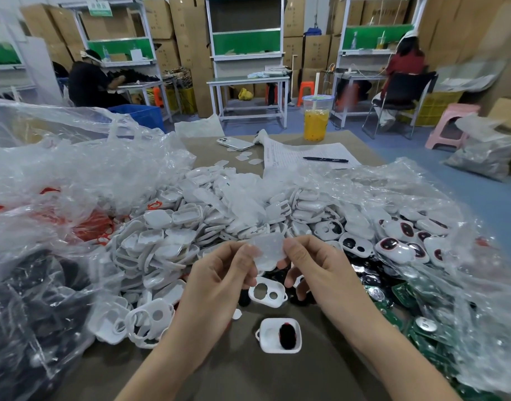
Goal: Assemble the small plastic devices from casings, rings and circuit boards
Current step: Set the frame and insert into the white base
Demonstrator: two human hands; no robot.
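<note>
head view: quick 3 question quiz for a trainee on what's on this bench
1. True or false: the left hand and the right hand both pinch the clear plastic piece.
2. The green circuit boards lie: a) to the person's left, b) to the person's right, c) under the red bag.
3. Fill in: the pen lies on a sheet of ____.
Key: 1 true; 2 b; 3 paper.

The heaped casings (190, 235) are white; the raised cover (267, 251) is milky and translucent. One lone casing (271, 334) shows a black patch inside. Circuit boards (402, 290) are green with silver discs, rings (95, 227) orange-red, the table (248, 377) dull brown, the drink (316, 124) yellow-orange
</note>
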